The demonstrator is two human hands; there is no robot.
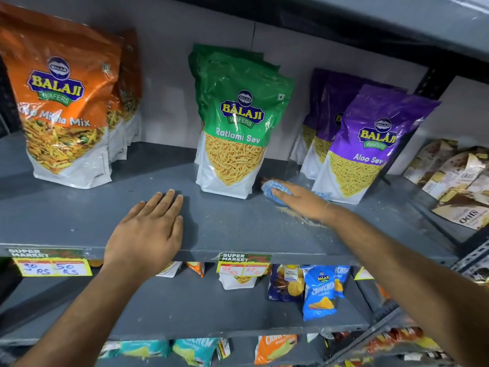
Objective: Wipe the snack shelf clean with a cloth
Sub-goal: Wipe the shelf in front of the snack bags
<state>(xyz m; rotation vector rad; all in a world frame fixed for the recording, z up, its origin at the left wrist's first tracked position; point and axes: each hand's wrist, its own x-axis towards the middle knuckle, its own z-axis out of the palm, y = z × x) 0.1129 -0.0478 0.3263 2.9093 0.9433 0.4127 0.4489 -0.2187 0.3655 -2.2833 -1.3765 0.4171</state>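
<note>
A grey metal snack shelf (225, 221) runs across the view. My right hand (301, 198) presses a blue cloth (272, 188) flat on it, in the gap between the green Ratlami Sev bag (238, 128) and the purple Aloo Sev bag (367, 144). Pale crumbs (296, 214) lie on the shelf under my right wrist. My left hand (148, 229) rests palm down on the shelf's front edge, fingers together, holding nothing.
Orange mix bags (60, 102) stand at the left. More purple bags stand behind the Aloo Sev. Oats packets (455, 181) lie on the shelf at the right. Price tags (50, 262) hang on the front lip. Lower shelves hold small chip packets (320, 292).
</note>
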